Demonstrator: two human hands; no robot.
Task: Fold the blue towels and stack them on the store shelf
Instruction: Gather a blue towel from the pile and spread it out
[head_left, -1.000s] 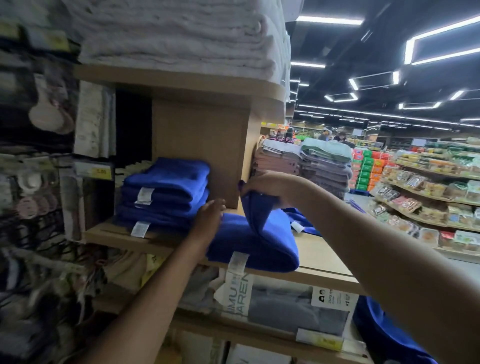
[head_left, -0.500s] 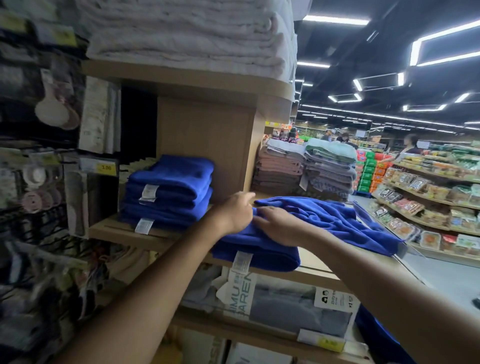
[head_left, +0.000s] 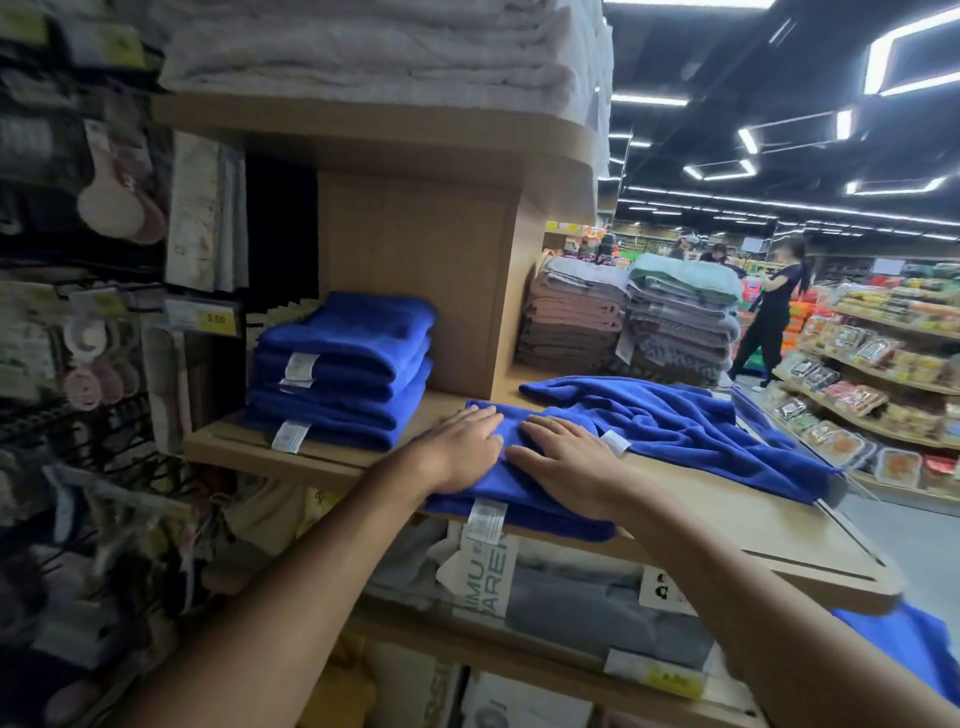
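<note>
A folded blue towel (head_left: 511, 499) lies at the front edge of the wooden shelf (head_left: 753, 525), a white tag hanging from it. My left hand (head_left: 460, 449) and my right hand (head_left: 569, 462) both press flat on its top, fingers straight, side by side. To the left stands a stack of folded blue towels (head_left: 345, 364) with white tags. An unfolded blue towel (head_left: 691, 431) sprawls over the shelf to the right, its near edge under my right hand.
White towels (head_left: 384, 52) fill the shelf above. Brown and grey towel stacks (head_left: 628, 322) sit behind. Packaged goods lie on the lower shelf (head_left: 561, 597). More blue cloth (head_left: 904, 644) hangs at lower right. A person (head_left: 774, 312) stands in the aisle by food shelves (head_left: 883, 389).
My right hand laid the lifted flap down over the towel and spread flat; my left hand moved onto the towel's top beside it. The loose towel now lies spread on the right.
</note>
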